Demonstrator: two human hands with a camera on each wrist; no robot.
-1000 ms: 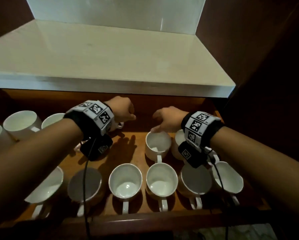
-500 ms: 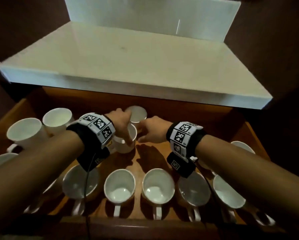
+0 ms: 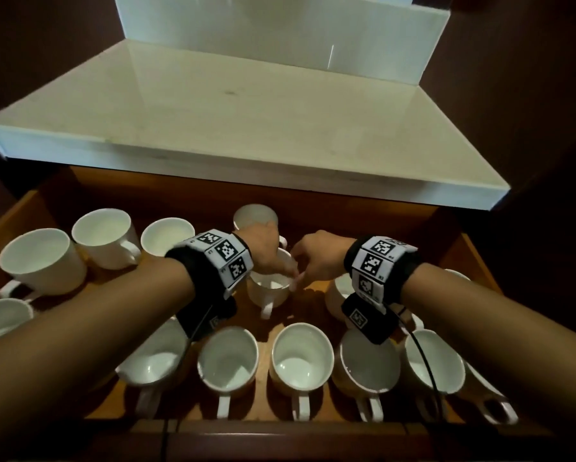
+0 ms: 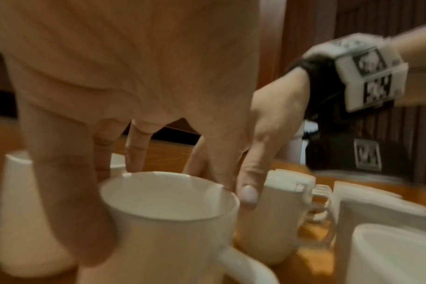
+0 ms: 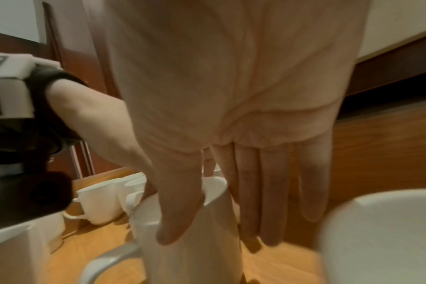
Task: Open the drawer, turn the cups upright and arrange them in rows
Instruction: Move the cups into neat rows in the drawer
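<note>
- The upright cup [image 3: 269, 291] is gripped at its rim by the left hand [image 3: 262, 248].
- It is touched, apparently, by the straight-fingered right hand [image 3: 316, 258].

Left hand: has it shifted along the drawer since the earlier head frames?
Yes, rightward. The left hand was behind a front cup; now it grips a cup behind the gap to its right.

drawer [image 3: 153, 186]: open | white cups [image 3: 302, 361]: front row upright, handles facing front
</note>
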